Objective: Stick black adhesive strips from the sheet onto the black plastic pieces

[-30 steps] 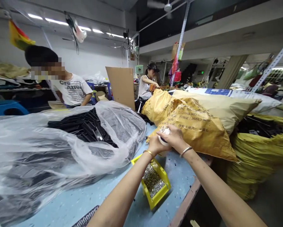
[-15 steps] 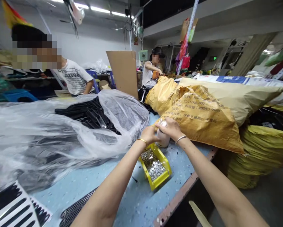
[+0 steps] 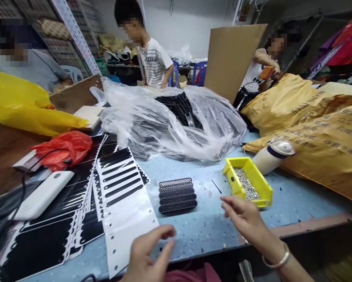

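Note:
My left hand [image 3: 152,254] hovers over the near table edge, empty, its thumb and forefinger spread apart. Nearest to it are a sheet of black die-cut strips [image 3: 121,184] with bare white backing below and a row of black perforated strips [image 3: 178,195] lying flat. My right hand [image 3: 246,219] is in front of a yellow bin [image 3: 262,186] of small metal pieces [image 3: 246,184]. Its fingers are loosely bent and slightly apart, with nothing visible in them. Behind the bin stands a white bottle [image 3: 268,156] with a dark band, touched by neither hand. A thin black stick [image 3: 216,186] lies between strips and bin.
Clear plastic [image 3: 170,135] wraps black parts [image 3: 183,109] at the back. Yellow sacks [image 3: 316,137] fill the right side. To the left are more strip sheets [image 3: 43,243], a white power bank [image 3: 43,194] with a cable and a red bag [image 3: 65,149]. Several people work beyond.
Both hands have come off the white bottle and drawn back toward the near edge, the left one farther left. The bottle stays behind the bin. My view has swung left.

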Demonstrator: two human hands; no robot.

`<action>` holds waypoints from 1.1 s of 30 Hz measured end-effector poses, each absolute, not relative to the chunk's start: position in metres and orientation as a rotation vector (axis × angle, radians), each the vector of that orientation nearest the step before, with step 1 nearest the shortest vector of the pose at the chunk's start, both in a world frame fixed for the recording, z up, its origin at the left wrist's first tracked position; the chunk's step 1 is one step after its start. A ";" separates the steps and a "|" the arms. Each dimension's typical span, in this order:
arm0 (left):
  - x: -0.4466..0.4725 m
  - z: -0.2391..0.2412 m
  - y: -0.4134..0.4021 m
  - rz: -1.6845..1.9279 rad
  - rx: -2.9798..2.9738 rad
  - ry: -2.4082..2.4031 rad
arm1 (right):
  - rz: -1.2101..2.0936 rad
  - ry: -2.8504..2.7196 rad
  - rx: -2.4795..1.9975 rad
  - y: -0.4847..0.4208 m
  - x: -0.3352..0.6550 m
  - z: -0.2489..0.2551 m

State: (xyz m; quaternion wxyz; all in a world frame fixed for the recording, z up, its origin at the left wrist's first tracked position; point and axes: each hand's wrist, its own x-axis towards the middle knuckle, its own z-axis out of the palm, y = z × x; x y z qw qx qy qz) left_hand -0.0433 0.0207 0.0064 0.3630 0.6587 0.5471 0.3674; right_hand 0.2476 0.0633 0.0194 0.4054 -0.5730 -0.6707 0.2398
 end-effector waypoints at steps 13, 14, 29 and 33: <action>-0.047 -0.027 0.060 1.212 0.600 1.088 | 0.875 -1.868 -1.596 0.126 0.173 -0.012; -0.046 -0.027 0.061 1.193 0.613 1.085 | 0.850 -1.887 -1.599 0.126 0.173 -0.012; -0.160 -0.034 -0.028 0.739 2.322 1.522 | 0.561 -2.188 -0.763 0.049 0.099 0.007; -0.158 -0.025 -0.065 0.903 1.935 1.610 | 0.482 -2.303 -0.726 0.036 0.062 -0.007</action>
